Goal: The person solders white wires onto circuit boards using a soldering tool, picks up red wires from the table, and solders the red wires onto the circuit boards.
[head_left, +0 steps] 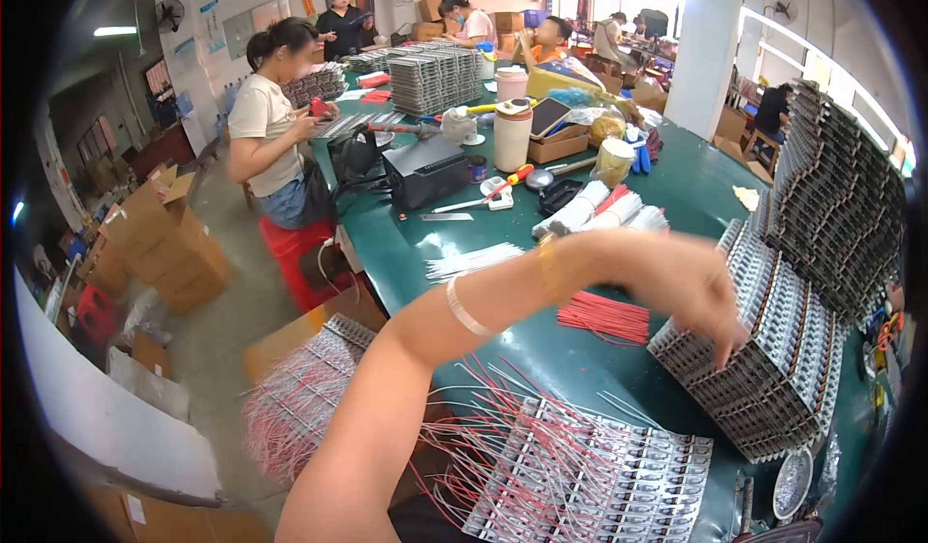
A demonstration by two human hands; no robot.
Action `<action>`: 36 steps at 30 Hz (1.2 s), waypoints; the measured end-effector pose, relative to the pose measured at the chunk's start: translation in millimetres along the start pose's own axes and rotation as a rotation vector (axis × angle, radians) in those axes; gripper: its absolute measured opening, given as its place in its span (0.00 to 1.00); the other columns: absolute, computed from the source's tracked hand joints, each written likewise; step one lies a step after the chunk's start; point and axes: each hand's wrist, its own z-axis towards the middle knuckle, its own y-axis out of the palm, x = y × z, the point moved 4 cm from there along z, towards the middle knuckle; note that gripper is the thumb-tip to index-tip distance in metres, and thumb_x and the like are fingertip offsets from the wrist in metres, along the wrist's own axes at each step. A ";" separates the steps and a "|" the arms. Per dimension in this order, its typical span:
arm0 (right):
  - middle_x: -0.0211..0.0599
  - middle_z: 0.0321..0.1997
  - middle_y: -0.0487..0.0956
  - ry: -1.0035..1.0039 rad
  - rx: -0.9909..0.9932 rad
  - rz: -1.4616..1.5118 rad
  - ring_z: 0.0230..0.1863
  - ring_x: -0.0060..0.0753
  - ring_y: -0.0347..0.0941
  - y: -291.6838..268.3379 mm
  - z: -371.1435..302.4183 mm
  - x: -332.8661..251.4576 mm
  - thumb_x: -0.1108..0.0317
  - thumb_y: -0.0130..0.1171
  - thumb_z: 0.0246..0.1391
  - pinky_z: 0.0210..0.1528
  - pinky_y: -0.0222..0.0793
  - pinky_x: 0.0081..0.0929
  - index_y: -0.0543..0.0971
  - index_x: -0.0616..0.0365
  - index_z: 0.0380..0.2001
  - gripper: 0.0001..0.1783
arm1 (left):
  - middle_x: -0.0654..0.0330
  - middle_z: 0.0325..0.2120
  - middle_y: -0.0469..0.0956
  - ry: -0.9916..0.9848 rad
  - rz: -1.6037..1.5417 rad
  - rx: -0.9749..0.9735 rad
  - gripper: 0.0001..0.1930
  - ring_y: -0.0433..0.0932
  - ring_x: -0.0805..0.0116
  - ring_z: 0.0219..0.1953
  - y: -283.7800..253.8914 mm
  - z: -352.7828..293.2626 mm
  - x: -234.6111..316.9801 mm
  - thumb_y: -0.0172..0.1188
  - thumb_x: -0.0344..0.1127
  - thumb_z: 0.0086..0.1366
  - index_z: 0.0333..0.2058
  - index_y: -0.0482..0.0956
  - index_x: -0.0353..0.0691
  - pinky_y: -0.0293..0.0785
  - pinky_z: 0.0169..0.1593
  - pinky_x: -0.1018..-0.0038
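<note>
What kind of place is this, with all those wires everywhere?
It looks like a small factory or workshop: there are tall stacks of metal panels, piles of red wires and a long green table covered with tools.

table (391, 272): green | wire bundle (604, 318): red | panel stack (788, 345): silver-grey, striped

The left arm (353, 446) is raised from the lower edge and bent at the elbow (408, 338), its forearm (522, 297) extended rightward, with the left hand (698, 287) drooped at the wrist (619, 261) and its fingers (725, 335) pointed downward, slightly blurred.
</note>
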 end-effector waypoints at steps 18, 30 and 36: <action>0.30 0.13 0.60 0.085 0.010 -0.017 0.19 0.25 0.60 33.4 -21.1 26.3 0.67 0.41 0.57 0.63 0.49 0.50 0.61 0.74 0.50 0.22 | 0.59 0.16 0.73 -0.228 0.026 0.686 0.18 0.71 0.69 0.20 69.9 -62.5 -125.1 0.55 0.42 0.61 0.17 0.73 0.36 0.66 0.27 0.73; 0.31 0.12 0.61 0.008 0.242 -0.467 0.18 0.27 0.62 -48.7 -89.9 -86.3 0.67 0.41 0.56 0.63 0.49 0.53 0.61 0.77 0.50 0.23 | 0.57 0.25 0.72 -0.090 0.401 0.197 0.11 0.70 0.57 0.34 112.4 -52.1 -115.1 0.60 0.39 0.54 0.32 0.77 0.40 0.63 0.40 0.65; 0.34 0.09 0.66 0.013 0.309 -0.540 0.18 0.32 0.69 -56.8 -85.8 -93.7 0.63 0.45 0.52 0.61 0.49 0.55 0.59 0.78 0.46 0.27 | 0.58 0.24 0.71 -0.156 0.380 0.150 0.08 0.69 0.60 0.30 128.7 -31.2 -114.3 0.62 0.30 0.51 0.31 0.77 0.38 0.65 0.38 0.69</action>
